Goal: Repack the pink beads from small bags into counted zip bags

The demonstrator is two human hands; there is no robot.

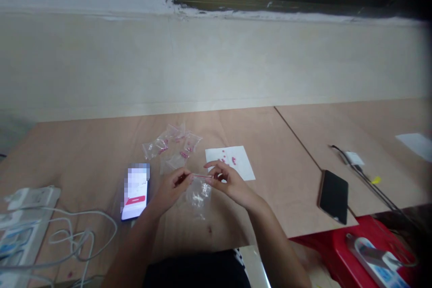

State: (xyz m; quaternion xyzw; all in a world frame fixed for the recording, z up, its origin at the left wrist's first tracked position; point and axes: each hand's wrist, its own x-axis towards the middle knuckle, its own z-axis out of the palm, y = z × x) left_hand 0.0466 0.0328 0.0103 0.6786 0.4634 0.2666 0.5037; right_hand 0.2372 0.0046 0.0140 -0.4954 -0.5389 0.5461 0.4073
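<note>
A clear zip bag [198, 195] with a red line along its top edge hangs between my hands. My left hand [174, 186] pinches the bag's top left corner. At the top right corner, my right hand [229, 182] grips the same edge between thumb and fingers. Just behind the right hand lies a white sheet of paper [248, 168] with several small pink-red pieces [233, 160] on it. Beyond my left hand, several clear bags [155, 147] lie in a loose group, some with pink-red pieces inside.
A lit phone [137, 193] lies left of my hands. Farther left are power strips [40, 202] and a tangled white cable [91, 234]. A dark phone [333, 196] sits near the table's right front edge, by a white charger [354, 158]. Below stands a red stool [330, 245].
</note>
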